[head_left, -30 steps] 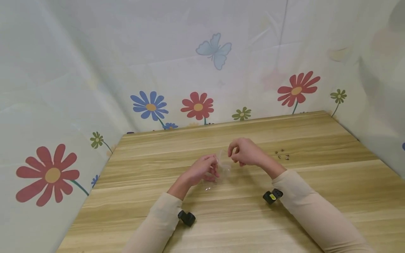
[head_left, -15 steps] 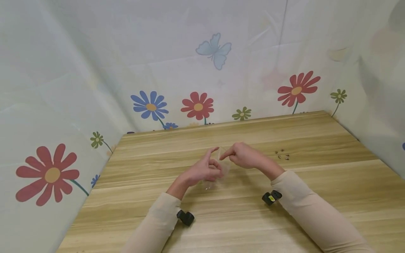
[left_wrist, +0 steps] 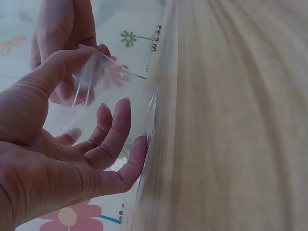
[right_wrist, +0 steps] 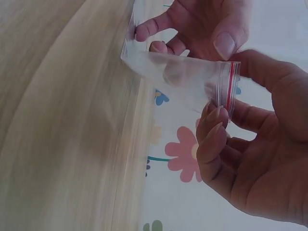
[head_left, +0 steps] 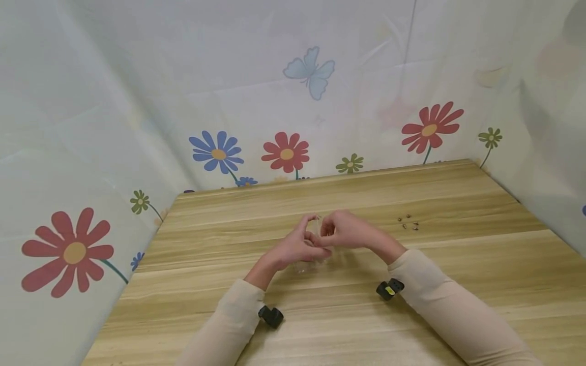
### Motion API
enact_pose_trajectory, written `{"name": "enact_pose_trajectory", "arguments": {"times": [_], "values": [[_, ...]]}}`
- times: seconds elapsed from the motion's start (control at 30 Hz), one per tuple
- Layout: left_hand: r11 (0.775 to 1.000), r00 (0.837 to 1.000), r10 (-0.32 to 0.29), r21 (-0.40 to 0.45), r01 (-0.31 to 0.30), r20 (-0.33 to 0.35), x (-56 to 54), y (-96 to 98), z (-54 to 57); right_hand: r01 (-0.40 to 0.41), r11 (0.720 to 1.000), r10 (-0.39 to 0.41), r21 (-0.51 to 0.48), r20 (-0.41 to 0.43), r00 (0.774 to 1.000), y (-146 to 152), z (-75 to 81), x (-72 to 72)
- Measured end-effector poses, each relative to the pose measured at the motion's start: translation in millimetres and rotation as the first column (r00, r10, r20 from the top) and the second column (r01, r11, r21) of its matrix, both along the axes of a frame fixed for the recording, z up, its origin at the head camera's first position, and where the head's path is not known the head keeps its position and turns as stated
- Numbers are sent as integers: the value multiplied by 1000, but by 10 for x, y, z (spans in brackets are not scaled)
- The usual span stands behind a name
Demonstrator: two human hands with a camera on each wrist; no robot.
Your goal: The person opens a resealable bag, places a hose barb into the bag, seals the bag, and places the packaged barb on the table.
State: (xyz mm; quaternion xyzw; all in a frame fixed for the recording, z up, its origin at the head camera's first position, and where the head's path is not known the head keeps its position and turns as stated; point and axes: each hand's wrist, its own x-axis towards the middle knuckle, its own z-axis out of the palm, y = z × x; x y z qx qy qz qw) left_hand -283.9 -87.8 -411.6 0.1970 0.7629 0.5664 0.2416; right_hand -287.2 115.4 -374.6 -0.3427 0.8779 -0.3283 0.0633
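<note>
a clear zip-lock bag (right_wrist: 192, 89) is suspended between two bare hands, just above a wood-grain desk (head_left: 329, 320). the right hand (head_left: 350, 229) grasps it at the zip end, fingers curled in around a red-lined zip strip (right_wrist: 230, 84). the left hand (head_left: 293, 248) grasps it as well: one of its digits reaches the corner beside the zip, while other curled fingers lie along the film, one touching near the far end. so the bag spans the narrow gap where the hands meet, its zip toward the right hand and its body running down across the left. whether its mouth is parted cannot be told.

a bit of glinting clear plastic (head_left: 300, 270) shows on the desk just below the left hand, too faint to name. beyond the right hand, to the right, lie a few tiny metal pieces (head_left: 404, 226), apart from the bag. both arms wear cream sleeves (head_left: 458, 300). behind the desk hangs a pale flowered backdrop (head_left: 137, 66).
</note>
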Motion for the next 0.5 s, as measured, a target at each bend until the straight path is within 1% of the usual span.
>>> {"name": "enact_pose_trajectory", "arguments": {"times": [0.07, 0.2, 0.3, 0.4, 0.5], "values": [[1000, 1000, -2, -3, 1, -18, 9, 13, -2, 6, 1000, -6, -1, -16, 1000, -16, -5, 7], [1000, 999, -2, -2, 2, -46, 17, 32, -6, 46, 999, -46, -4, -1, 999, -44, 18, 36], [1000, 998, 3, -15, -4, -65, 18, 35, -10, 88, 996, -86, -24, 49, 995, -54, 42, 55], [999, 997, 14, -41, -17, -76, 17, 34, -10, 105, 993, -100, -57, 89, 991, -58, 66, 70], [998, 996, 23, -63, -29, -86, 17, 31, -5, 110, 991, -103, -70, 94, 990, -55, 82, 78]]}}
